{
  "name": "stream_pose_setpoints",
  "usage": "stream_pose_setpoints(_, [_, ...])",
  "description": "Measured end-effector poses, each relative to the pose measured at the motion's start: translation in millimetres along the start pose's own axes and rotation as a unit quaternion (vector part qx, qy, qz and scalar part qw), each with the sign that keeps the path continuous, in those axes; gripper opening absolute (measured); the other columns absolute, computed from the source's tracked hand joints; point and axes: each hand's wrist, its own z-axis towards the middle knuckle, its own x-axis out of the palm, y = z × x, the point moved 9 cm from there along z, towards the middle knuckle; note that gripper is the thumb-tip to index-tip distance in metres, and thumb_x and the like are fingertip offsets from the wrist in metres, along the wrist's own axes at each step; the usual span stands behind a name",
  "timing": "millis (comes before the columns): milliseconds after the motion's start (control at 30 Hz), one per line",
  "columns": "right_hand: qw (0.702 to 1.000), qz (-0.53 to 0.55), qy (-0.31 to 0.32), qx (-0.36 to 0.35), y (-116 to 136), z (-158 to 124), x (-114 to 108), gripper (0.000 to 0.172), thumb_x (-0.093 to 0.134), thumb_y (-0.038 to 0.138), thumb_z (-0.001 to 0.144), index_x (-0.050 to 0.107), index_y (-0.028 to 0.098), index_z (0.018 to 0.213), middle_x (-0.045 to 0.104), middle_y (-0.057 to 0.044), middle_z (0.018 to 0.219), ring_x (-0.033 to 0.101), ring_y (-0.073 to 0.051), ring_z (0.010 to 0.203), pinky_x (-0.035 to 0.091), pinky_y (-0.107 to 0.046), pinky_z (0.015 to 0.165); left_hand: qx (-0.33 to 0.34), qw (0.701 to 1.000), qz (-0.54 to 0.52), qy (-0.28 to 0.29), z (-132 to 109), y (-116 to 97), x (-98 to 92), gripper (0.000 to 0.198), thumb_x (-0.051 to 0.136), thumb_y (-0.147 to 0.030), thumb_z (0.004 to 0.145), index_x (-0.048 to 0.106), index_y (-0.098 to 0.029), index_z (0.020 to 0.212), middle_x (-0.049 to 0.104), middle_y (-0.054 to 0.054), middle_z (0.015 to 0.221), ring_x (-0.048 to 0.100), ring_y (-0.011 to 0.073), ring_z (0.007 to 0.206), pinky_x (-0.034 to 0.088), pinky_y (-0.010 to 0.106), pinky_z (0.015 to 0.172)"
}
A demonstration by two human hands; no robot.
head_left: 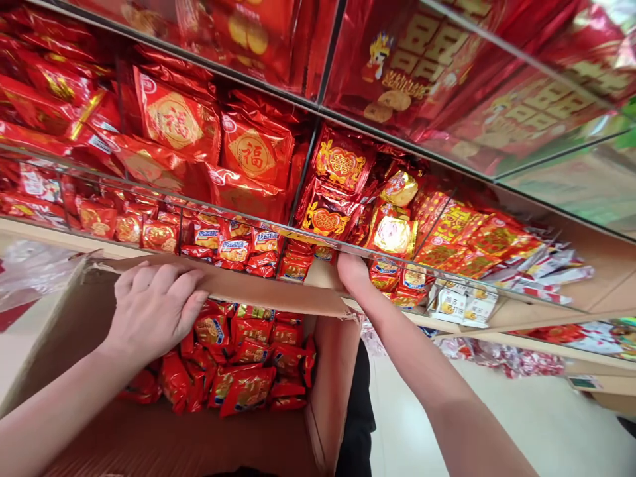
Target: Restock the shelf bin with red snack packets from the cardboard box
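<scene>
My left hand is closed over the far rim of a brown cardboard box, fingers curled on the flap edge. Several small red snack packets lie in the box's far corner. My right hand reaches past the box's right corner to the front of the clear-fronted shelf bin. Its fingers are hidden behind the flap and the bin rim, so I cannot tell what they touch. Red and gold packets fill the bin just above it.
Shelf compartments hold big red packets at the left and orange-red packs and white packs at the right. A mirrored panel slopes overhead. A pale floor lies at the lower right, and a clear plastic bag at the left.
</scene>
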Motion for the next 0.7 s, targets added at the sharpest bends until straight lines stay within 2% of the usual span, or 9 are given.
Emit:
stream_pose_setpoints(167, [0.999, 0.013, -0.014, 0.041, -38.7, -102.6, -20.7, 0.027, 0.036, 0.021, 0.089, 0.061, 0.012, 0.090, 0.067, -0.015, 0.081, 0.065, -0.023, 0.074, 0.046, -0.030, 0.063, -0.009, 1.000, 0.016, 0.012, -4.2, -0.3, 1.3, 0.039, 0.037, -0.041, 0.083, 0.061, -0.017, 0.100, 0.059, 0.009, 0.088, 0.048, 0.0275, 0.090, 0.029, 0.044, 0.093])
stream_pose_setpoints(233, [0.993, 0.047, -0.081, 0.067, -51.9, -151.9, -41.0, 0.025, 0.038, 0.027, 0.088, 0.060, 0.016, 0.088, 0.067, -0.012, 0.079, 0.064, -0.023, 0.070, 0.045, -0.030, 0.060, -0.012, 1.000, 0.015, 0.019, -6.2, -1.4, 0.8, 0.037, 0.037, -0.041, 0.083, 0.061, -0.018, 0.101, 0.060, 0.008, 0.090, 0.049, 0.0262, 0.089, 0.028, 0.043, 0.094])
stream_pose_setpoints(300, [0.977, 0.134, -0.166, 0.026, -42.3, -198.0, -63.0, 0.023, 0.042, 0.033, 0.087, 0.060, 0.018, 0.087, 0.066, -0.008, 0.077, 0.063, -0.022, 0.068, 0.045, -0.030, 0.060, -0.012, 1.000, 0.013, 0.022, -7.7, -3.4, -0.7, 0.036, 0.038, -0.041, 0.083, 0.060, -0.019, 0.102, 0.060, 0.007, 0.091, 0.049, 0.0255, 0.089, 0.028, 0.042, 0.094])
stream_pose_setpoints(367, [0.953, 0.244, -0.171, -0.060, -8.4, -230.3, -67.2, 0.019, 0.045, 0.034, 0.086, 0.059, 0.021, 0.086, 0.065, -0.005, 0.076, 0.062, -0.018, 0.066, 0.046, -0.028, 0.061, -0.013, 1.000, 0.013, 0.022, -8.5, -5.2, -2.9, 0.036, 0.038, -0.041, 0.083, 0.061, -0.019, 0.100, 0.060, 0.007, 0.088, 0.049, 0.0253, 0.087, 0.028, 0.043, 0.094])
stream_pose_setpoints(400, [0.942, 0.292, -0.131, -0.101, 16.1, -239.2, -59.3, 0.017, 0.045, 0.031, 0.086, 0.059, 0.022, 0.088, 0.064, -0.004, 0.076, 0.061, -0.017, 0.067, 0.047, -0.026, 0.062, -0.013, 1.000, 0.013, 0.020, -8.7, -5.8, -4.2, 0.035, 0.038, -0.041, 0.083, 0.062, -0.019, 0.098, 0.059, 0.007, 0.085, 0.050, 0.0253, 0.085, 0.028, 0.043, 0.094])
stream_pose_setpoints(467, [0.930, 0.330, -0.002, -0.162, 73.1, -246.7, -26.6, 0.018, 0.043, 0.025, 0.087, 0.061, 0.022, 0.091, 0.064, -0.005, 0.083, 0.061, -0.017, 0.076, 0.048, -0.027, 0.069, -0.015, 1.000, 0.012, 0.014, -9.1, -5.9, -7.2, 0.035, 0.038, -0.041, 0.084, 0.063, -0.019, 0.094, 0.059, 0.008, 0.081, 0.051, 0.0255, 0.083, 0.028, 0.043, 0.094])
stream_pose_setpoints(567, [0.939, 0.254, 0.129, -0.191, 140.4, -241.9, 32.2, 0.032, 0.054, 0.020, 0.078, 0.057, 0.014, 0.109, 0.059, -0.013, 0.108, 0.056, -0.026, 0.098, 0.046, -0.036, 0.082, -0.006, 1.000, 0.003, 0.007, -10.6, -6.6, -11.1, 0.033, 0.037, -0.040, 0.084, 0.063, -0.020, 0.091, 0.062, 0.008, 0.083, 0.053, 0.0254, 0.083, 0.029, 0.042, 0.094])
stream_pose_setpoints(633, [0.948, 0.174, 0.173, -0.202, 166.1, -236.3, 64.7, 0.043, 0.058, 0.019, 0.075, 0.052, 0.007, 0.116, 0.056, -0.019, 0.111, 0.053, -0.031, 0.101, 0.045, -0.042, 0.082, 0.003, 1.000, -0.005, 0.003, -12.6, -7.6, -13.1, 0.032, 0.038, -0.039, 0.084, 0.063, -0.021, 0.092, 0.063, 0.007, 0.086, 0.054, 0.0248, 0.084, 0.029, 0.042, 0.095])
stream_pose_setpoints(700, [0.956, 0.110, 0.161, -0.219, 178.8, -232.8, 79.6, 0.043, 0.054, 0.018, 0.076, 0.050, 0.006, 0.118, 0.056, -0.020, 0.107, 0.053, -0.031, 0.098, 0.045, -0.045, 0.078, 0.006, 1.000, -0.010, -0.002, -14.4, -8.0, -14.2, 0.032, 0.038, -0.039, 0.084, 0.063, -0.021, 0.093, 0.065, 0.007, 0.087, 0.055, 0.0245, 0.084, 0.029, 0.042, 0.096])
